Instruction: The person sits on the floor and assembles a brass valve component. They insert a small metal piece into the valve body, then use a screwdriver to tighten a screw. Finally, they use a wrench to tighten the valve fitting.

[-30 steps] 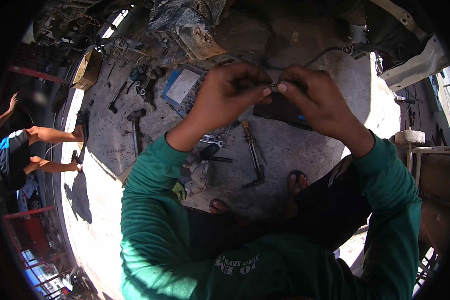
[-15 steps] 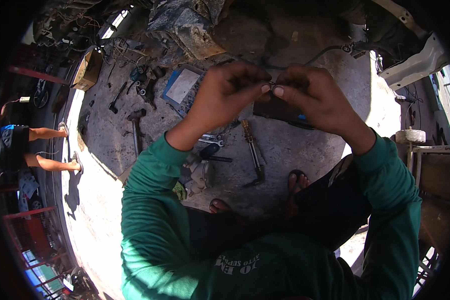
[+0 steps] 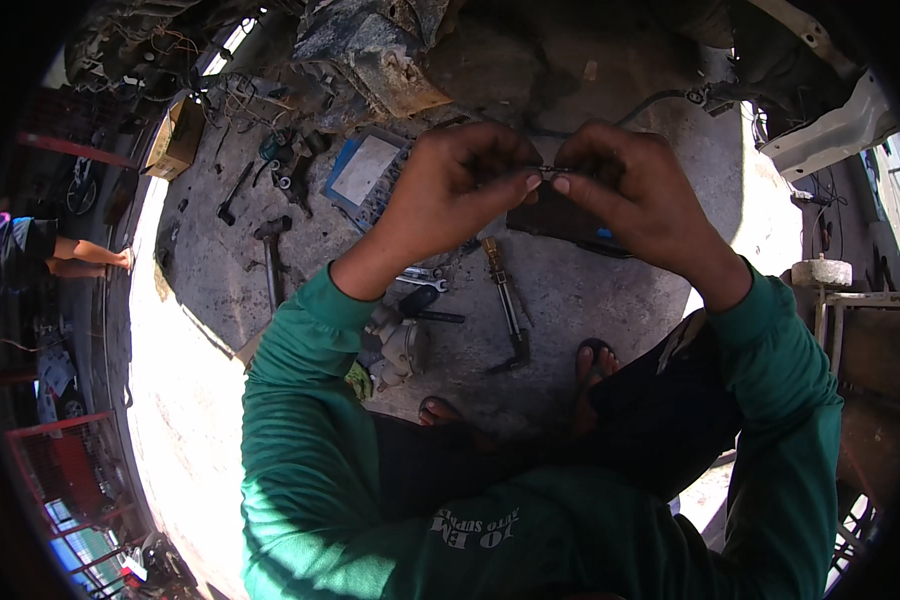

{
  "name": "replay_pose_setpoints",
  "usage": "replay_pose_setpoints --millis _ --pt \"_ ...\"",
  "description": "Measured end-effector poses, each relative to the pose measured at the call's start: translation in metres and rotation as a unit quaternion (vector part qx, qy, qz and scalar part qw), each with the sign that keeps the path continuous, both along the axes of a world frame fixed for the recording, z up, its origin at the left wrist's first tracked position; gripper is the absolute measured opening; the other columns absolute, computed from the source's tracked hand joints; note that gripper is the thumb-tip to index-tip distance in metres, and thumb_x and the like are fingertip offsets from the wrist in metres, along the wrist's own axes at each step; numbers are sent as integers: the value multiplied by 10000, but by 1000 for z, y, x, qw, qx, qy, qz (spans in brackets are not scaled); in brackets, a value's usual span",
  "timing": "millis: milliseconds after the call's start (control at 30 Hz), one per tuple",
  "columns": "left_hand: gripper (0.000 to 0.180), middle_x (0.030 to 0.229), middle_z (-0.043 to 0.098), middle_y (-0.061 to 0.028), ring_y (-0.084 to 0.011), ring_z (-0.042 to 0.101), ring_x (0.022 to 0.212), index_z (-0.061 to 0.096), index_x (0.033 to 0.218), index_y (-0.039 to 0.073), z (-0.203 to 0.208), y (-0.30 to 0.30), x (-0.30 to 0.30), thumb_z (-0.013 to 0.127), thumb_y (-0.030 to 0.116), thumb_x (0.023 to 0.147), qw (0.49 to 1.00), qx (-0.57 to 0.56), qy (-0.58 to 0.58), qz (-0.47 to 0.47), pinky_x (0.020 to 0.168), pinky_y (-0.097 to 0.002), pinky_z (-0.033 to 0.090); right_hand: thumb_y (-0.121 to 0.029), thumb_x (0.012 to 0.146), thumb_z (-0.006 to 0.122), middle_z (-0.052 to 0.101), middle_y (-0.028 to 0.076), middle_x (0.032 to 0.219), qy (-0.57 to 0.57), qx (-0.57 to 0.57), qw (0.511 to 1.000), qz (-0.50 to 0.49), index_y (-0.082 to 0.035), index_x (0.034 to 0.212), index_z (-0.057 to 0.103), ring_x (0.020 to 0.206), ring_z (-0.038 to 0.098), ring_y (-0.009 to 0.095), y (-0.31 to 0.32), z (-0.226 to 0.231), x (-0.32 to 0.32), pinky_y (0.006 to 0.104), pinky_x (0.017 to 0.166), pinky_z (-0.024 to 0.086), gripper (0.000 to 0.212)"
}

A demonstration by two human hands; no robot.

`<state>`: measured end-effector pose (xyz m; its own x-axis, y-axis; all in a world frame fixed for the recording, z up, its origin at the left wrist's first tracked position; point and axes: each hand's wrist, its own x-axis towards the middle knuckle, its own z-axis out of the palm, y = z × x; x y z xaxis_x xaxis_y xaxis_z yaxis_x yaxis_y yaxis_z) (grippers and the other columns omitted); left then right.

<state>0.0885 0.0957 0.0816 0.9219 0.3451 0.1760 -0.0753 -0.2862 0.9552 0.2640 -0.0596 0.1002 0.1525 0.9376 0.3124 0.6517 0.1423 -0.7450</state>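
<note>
Both hands are raised in front of me, fingertips almost meeting. My left hand pinches one end of a small, thin dark piece, thumb against curled fingers. On its other side my right hand grips it the same way. The piece is too small to name. Below and behind the hands lies a cutting torch with a brass-coloured end. A dark flat panel shows under the right hand. Beside the left wrist is a blue case with a pale lid.
Across the concrete floor lie a hammer, several wrenches, a grey metal housing and a power tool. A cardboard box stands far left. Rusty vehicle parts hang overhead. A person is at the left edge.
My fingertips have drawn slightly apart, showing more of the thin piece between them. The person at the left has moved farther along, legs now closer together.
</note>
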Motion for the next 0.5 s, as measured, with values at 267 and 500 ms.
replay_pose_setpoints --millis 267,500 --pt "156 956 723 -100 -170 727 892 642 1077 -70 4 -4 -2 675 -3 940 1000 -8 0 8 767 -279 575 -172 909 702 655 149 734 7 14 1000 18 -15 942 668 664 657 274 3 -1 -1 385 615 476 164" --pt "169 971 733 -137 -192 742 894 635 1102 -74 -1 -4 -3 663 1 952 1000 -6 11 -10 771 -295 602 -183 926 692 617 144 667 -2 -3 1000 23 -18 927 672 607 627 266 3 -5 -1 390 587 455 166"
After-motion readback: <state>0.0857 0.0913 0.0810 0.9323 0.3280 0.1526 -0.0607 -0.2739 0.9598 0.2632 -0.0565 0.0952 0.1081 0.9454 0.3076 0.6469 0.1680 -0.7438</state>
